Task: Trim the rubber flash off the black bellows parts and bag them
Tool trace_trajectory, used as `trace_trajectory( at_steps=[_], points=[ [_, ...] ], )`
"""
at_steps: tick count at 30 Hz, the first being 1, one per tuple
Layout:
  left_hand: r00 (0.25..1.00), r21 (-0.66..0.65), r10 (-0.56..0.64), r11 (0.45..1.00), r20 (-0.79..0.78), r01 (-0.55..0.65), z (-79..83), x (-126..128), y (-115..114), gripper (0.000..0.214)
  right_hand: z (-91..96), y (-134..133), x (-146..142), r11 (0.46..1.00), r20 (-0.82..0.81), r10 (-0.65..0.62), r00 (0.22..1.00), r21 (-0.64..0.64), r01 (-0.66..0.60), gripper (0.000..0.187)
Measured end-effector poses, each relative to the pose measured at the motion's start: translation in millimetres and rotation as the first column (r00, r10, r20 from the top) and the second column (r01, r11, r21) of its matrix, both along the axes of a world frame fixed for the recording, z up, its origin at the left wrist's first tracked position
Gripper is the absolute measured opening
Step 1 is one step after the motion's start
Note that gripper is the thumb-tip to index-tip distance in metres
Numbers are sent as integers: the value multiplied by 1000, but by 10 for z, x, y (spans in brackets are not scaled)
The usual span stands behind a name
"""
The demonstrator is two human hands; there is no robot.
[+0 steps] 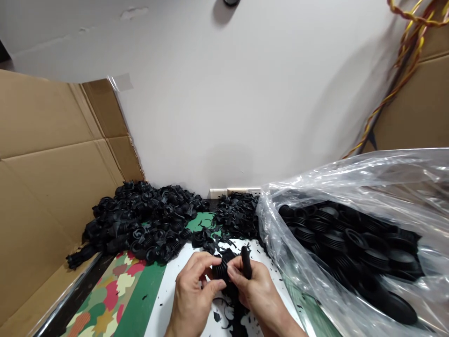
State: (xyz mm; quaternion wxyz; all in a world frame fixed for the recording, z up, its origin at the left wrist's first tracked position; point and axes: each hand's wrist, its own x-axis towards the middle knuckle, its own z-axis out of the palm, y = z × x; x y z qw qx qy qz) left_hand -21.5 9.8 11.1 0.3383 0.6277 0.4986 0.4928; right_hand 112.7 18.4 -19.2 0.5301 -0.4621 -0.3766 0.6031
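My left hand (192, 292) pinches a black ribbed rubber boot (221, 270) between thumb and fingers, low in the middle of the view. My right hand (256, 292) touches the same boot with its fingertips and grips a dark tool handle (246, 262) that stands upright in the fist. Under both hands lies a white board (168, 290) strewn with black rubber trimmings.
A heap of black ribbed boots (140, 224) lies at the back left, and a smaller pile of scraps (238, 215) behind the hands. A clear plastic bag (354, 234) of black boots fills the right. Cardboard walls (49, 164) stand at the left; a white wall (245, 93) is behind.
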Motion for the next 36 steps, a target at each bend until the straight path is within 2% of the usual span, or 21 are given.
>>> trace_trajectory(
  at_steps=[4, 8, 12, 20, 25, 36],
  points=[
    [975, -189, 60, 982, 214, -19, -11, 3, 40, 24, -31, 20, -2, 992, -154, 34, 988, -117, -52, 44],
    [942, -297, 120, 955, 314, -22, 22, 25, 53, 22, 32, -27, 26, 991, -221, 44, 974, -114, -70, 43],
    [941, -304, 126, 952, 314, -26, 39, 28, 52, 21, 78, -65, 43, 988, -249, 61, 966, -123, -94, 39],
    [943, -310, 79, 951, 323, 26, -53, 13, 49, 24, 90, -48, 44, 974, -320, 72, 945, -183, -136, 39],
    [944, -320, 79, 947, 319, 29, -38, 16, 39, 24, 88, -41, 48, 965, -355, 86, 931, -201, -166, 36],
    [893, -374, 96, 924, 439, 85, -107, -31, 84, 28, 18, 22, 45, 964, -393, 65, 917, -212, -159, 40]
  ],
)
